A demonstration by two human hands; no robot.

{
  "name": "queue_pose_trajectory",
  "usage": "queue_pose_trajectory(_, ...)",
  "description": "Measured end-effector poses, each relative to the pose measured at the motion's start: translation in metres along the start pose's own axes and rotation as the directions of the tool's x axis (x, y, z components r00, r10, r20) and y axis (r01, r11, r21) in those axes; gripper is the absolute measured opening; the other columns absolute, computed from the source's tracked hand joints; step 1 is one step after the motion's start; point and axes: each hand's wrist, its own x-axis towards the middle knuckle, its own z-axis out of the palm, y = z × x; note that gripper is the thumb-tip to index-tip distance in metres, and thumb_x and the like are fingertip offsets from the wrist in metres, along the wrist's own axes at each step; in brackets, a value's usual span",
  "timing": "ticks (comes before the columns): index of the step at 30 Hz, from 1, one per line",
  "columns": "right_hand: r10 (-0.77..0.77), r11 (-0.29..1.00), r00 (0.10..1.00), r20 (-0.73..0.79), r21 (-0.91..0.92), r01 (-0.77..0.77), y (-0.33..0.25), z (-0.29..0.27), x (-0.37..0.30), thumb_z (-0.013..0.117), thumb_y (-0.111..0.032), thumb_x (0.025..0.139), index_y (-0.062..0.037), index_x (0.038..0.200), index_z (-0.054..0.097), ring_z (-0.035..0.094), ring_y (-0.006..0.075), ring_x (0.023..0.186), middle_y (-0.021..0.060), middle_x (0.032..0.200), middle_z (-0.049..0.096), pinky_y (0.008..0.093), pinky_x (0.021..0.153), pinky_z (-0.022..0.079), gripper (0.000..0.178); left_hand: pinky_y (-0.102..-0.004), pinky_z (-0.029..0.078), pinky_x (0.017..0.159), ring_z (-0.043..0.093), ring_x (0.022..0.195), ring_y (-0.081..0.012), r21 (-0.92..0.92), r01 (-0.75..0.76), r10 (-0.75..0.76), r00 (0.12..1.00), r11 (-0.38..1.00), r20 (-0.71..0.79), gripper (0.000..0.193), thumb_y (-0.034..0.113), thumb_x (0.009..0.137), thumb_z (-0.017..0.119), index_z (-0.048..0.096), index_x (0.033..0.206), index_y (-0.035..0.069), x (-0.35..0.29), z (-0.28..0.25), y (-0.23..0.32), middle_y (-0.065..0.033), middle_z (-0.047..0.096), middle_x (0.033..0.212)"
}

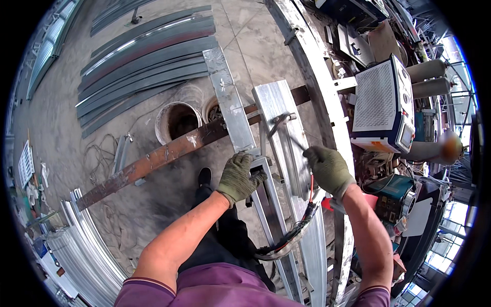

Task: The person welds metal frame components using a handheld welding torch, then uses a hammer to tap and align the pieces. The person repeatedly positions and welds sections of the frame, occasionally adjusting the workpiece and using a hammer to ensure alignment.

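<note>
My left hand [236, 177], in an olive work glove, is closed on a rectangular metal tube [267, 197] near its open end, where a wider flat metal bar [228, 97] meets it. My right hand [330, 169], gloved alike, grips a thin-handled hammer [281, 123]. The hammer head lies over a broad silvery metal profile [279, 105] to the right of the tube; I cannot tell whether it touches. A bundled cable with a red wire [292, 236] crosses the tube and profile below my right hand.
A rusty steel beam [158, 165] runs crosswise beneath the metal pieces. Two buckets, one a white bucket [162, 125], stand behind it. Grey metal strips [148, 61] lie on the floor. At right are a long pale beam [319, 77], a white-and-blue machine [378, 102] and gas cylinders [427, 71].
</note>
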Motion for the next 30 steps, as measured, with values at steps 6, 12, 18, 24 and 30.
queue_pose_trajectory(6, 0.049, 0.977, 0.991, 0.127, -0.214, -0.021, -0.009, 0.000, -0.020, 0.056, -0.040, 0.110, -0.0142, 0.111, 0.078, 0.074, 0.0451, 0.097, 0.0203, 0.099, 0.077, 0.0559, 0.085, 0.057, 0.034, -0.0521, 0.048, 0.109, 0.061, 0.123, -0.0454, -0.079, 0.007, -0.004, 0.999, 0.997, 0.032, 0.062, 0.035, 0.085, 0.089, 0.061, 0.131, 0.002, 0.008, -0.009, 0.010, -0.0244, 0.064, 0.129)
queue_pose_trajectory(12, 0.381, 0.834, 0.876, -0.296, 0.518, -0.188, 0.078, 0.029, -0.124, 0.068, -0.017, 0.108, 0.0005, 0.104, 0.073, 0.060, 0.0145, 0.066, 0.0104, 0.076, 0.067, 0.0340, 0.063, 0.051, 0.019, -0.0509, 0.048, 0.106, 0.061, 0.120, -0.0434, -0.047, -0.067, 0.067, 0.998, 0.997, 0.000, 0.062, 0.033, 0.087, 0.089, 0.060, 0.131, 0.002, 0.008, 0.001, 0.007, -0.0224, 0.063, 0.126)
queue_pose_trajectory(18, 0.637, 0.766, 0.583, -0.504, 0.333, -0.550, 0.193, 0.160, -0.263, 0.073, -0.021, 0.105, -0.0027, 0.098, 0.070, 0.070, 0.0306, 0.074, 0.0150, 0.086, 0.072, 0.0430, 0.070, 0.055, 0.020, -0.0478, 0.048, 0.102, 0.061, 0.114, -0.0370, 0.033, -0.103, 0.102, 0.994, 0.994, 0.033, 0.060, 0.039, 0.094, 0.087, 0.057, 0.130, 0.002, 0.009, -0.008, 0.012, -0.0185, 0.062, 0.122)
queue_pose_trajectory(24, 0.636, 0.755, 0.586, -0.503, 0.246, -0.608, 0.269, 0.264, -0.273, 0.075, -0.020, 0.100, -0.0039, 0.109, 0.071, 0.074, 0.0381, 0.089, 0.0165, 0.096, 0.076, 0.0494, 0.080, 0.057, 0.019, -0.0477, 0.049, 0.101, 0.061, 0.113, -0.0371, -0.005, -0.047, 0.047, 0.995, 0.999, 0.090, 0.062, 0.037, 0.093, 0.088, 0.056, 0.132, 0.001, 0.010, -0.010, 0.015, -0.0187, 0.061, 0.122)
queue_pose_trajectory(30, 0.558, 0.812, 0.627, -0.544, 0.201, -0.549, 0.301, 0.282, -0.237, 0.073, -0.020, 0.099, -0.0029, 0.111, 0.071, 0.072, 0.0423, 0.096, 0.0183, 0.105, 0.074, 0.0524, 0.083, 0.056, 0.021, -0.0474, 0.049, 0.102, 0.061, 0.113, -0.0364, -0.002, -0.016, 0.017, 0.994, 1.000, 0.105, 0.062, 0.038, 0.094, 0.087, 0.056, 0.132, 0.001, 0.010, -0.011, 0.017, -0.0188, 0.060, 0.122)
